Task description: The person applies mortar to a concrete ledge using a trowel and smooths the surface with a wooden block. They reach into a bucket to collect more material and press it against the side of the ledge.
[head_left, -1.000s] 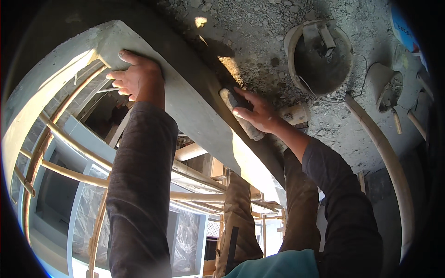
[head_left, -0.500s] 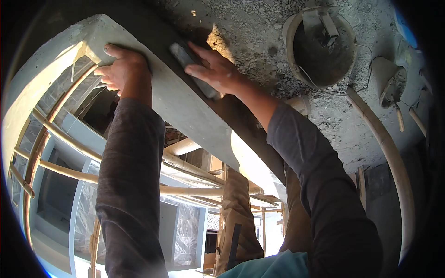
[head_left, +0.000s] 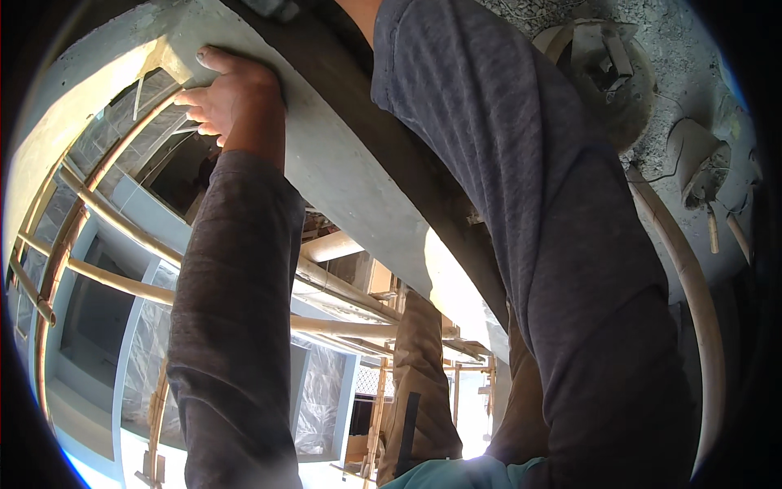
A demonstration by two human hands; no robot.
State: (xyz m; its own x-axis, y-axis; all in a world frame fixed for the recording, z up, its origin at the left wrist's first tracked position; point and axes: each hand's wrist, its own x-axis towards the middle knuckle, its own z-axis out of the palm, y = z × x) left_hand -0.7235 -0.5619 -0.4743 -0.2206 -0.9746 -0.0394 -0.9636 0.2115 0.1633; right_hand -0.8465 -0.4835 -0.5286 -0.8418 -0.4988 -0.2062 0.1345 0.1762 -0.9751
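My left hand lies against the side of a grey plastered ledge, thumb and fingers spread apart at its edge beside the opening; it holds nothing. The ledge's top face is a dark, damp-looking strip running diagonally. My right arm reaches forward across this strip, and only a bit of wrist shows at the upper edge. The right hand itself is beyond the picture. At the top edge, part of a greyish flat tool shows on the dark strip, mostly cut off.
A round mortar bucket with a tool inside stands on rubble at the upper right. Near it lies a smaller container. A curved pole rises at the right. Scaffold poles cross the drop at the left, below the ledge.
My right hand, earlier on a flat plastering trowel on the dark strip, has moved forward out of view. The view has shifted slightly; my left hand keeps its place on the ledge.
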